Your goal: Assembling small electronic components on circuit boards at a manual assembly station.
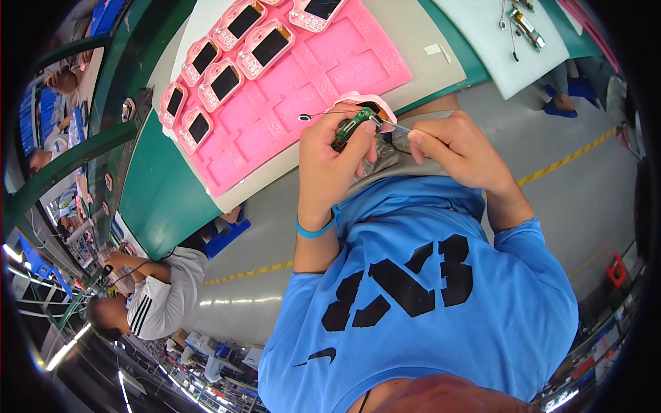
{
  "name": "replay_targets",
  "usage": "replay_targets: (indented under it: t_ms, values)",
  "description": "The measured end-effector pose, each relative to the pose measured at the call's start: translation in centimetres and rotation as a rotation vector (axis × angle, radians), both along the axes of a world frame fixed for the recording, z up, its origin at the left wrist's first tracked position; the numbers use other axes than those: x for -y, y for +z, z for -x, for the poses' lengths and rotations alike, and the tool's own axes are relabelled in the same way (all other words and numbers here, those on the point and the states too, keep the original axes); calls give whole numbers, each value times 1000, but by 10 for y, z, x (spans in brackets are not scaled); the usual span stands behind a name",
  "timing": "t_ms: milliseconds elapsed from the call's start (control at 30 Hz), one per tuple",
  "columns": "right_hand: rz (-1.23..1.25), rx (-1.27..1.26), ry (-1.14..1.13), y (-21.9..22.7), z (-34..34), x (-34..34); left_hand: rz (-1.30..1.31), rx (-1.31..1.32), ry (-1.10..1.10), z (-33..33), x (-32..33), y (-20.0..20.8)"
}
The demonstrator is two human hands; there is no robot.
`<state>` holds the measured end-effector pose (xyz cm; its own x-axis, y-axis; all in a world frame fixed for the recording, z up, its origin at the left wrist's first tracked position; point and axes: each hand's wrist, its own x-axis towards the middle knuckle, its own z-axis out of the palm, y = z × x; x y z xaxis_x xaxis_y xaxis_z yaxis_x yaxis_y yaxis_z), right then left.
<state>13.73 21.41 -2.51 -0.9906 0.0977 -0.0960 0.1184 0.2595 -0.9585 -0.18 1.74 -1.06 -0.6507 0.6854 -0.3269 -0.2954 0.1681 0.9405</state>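
My left hand [323, 162] is closed around a small green circuit board [352, 128], thumb on its near side. Thin wires come off the board, and a small round black part [304, 118] hangs from one of them beside my knuckles. A pink casing with a dark screen [372, 106] sits just behind the board; whether my left fingers also grip it is hidden. From the right, my right hand [463, 148] pinches a thin metal tool [398, 126], its tip at the board's right end. The exact kind of tool is too small to tell.
Ahead lies a pink foam tray [272, 124] with moulded pockets, several pink screen units [267, 49] at its far left. More circuit boards [527, 31] rest on a white foam sheet [482, 34] at far right. A co-worker [162, 292] sits at left by the green table [162, 206].
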Motion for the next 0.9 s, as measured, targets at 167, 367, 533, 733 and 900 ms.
replay_targets:
  t_ms: [167,367,533,733,900]
  values:
    - [6,-6,-16,1,0,1,-17,-4,34,-3,-3,-2]
    - [-86,30,-37,4,-3,5,-20,-44,14,-4,-4,-4]
    - [-84,36,-20,7,-4,3,-14,-53,-6,-5,-3,-4]
    - [-40,31,-30,4,-6,8,-3,-23,17,-6,-5,-1]
    - [-39,39,-63,3,-6,10,26,-18,32,-7,-4,0]
